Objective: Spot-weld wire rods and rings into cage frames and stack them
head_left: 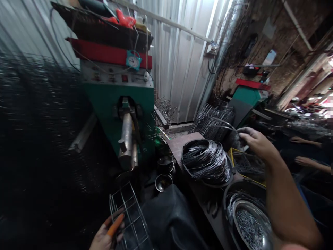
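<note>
While the left hand's (106,234) curled fingers grip a rectangular silver wire rack (132,221), the right hand (252,139) pinches curved grey wires (229,125) near the brown bench's (178,143) right edge.

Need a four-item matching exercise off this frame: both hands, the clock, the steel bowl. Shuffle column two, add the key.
Column 1
1. Left hand
2. Right hand
3. Clock
4. Steel bowl

Column 2
A. Teal, on the front of the green machine
B. Gripping a wire rack
C. Holding many short metal pieces
D. Raised, holding thin wires

Pairs: 1-B, 2-D, 3-A, 4-C
</note>
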The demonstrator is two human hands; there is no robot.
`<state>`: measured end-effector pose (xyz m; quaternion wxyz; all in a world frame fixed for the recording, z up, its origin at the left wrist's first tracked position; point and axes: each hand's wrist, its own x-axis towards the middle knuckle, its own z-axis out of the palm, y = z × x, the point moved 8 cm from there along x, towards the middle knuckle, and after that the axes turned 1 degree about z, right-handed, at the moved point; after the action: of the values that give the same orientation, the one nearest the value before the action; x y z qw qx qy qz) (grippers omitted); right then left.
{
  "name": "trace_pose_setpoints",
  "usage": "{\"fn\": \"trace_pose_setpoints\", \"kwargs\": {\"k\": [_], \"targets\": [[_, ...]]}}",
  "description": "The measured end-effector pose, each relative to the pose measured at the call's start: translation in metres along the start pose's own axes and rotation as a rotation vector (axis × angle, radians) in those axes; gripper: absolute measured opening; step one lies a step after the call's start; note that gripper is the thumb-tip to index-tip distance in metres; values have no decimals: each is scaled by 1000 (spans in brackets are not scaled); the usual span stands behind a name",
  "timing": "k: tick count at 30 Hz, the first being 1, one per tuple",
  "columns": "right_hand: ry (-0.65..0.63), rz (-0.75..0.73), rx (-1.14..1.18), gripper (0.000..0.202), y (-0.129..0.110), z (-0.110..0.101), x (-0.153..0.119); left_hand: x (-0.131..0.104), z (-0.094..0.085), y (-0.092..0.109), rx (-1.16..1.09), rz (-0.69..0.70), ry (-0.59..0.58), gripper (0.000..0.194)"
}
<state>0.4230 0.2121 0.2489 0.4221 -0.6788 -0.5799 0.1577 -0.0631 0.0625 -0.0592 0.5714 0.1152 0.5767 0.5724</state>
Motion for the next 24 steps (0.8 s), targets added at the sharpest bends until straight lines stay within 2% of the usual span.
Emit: {"fn": "trace_pose_setpoints", "kwargs": {"k": [2,4,6,7,8,10,11,13,14,16,19,22,24], "targets": [[-29,-124,-150,12,-24,-1,-14,-3,0,10,-34,24,26,50],[68,-206,-288,17,-40,-6,-19,-4,1,16,-75,50,33,47],[98,-204,-390,19,-42,0,-20,-5,3,17,-105,76,19,46],[53,-165,-422,20,-36,11,-21,-6,4,16,-114,91,7,46],[-34,-117,-433,21,-26,28,-25,-7,6,15,-119,109,-3,46],[-301,-47,-401,27,-2,79,-53,-12,8,13,-109,140,-31,45],[-457,-45,-364,30,11,110,-78,-16,9,12,-93,152,-47,44],[-782,-83,-270,36,34,176,-143,-22,9,12,-58,166,-75,43],[-872,-75,-242,39,47,204,-177,-24,8,13,-46,169,-82,42],[-947,-30,-236,46,74,248,-233,-26,5,14,-37,166,-80,42],[-1001,61,-244,48,104,294,-290,-26,0,13,-31,137,-62,44],[-1088,23,-277,37,110,320,-316,-28,-2,10,-28,134,-64,43],[-1129,-32,-314,32,107,325,-320,-29,-2,9,-41,141,-67,43]]}}
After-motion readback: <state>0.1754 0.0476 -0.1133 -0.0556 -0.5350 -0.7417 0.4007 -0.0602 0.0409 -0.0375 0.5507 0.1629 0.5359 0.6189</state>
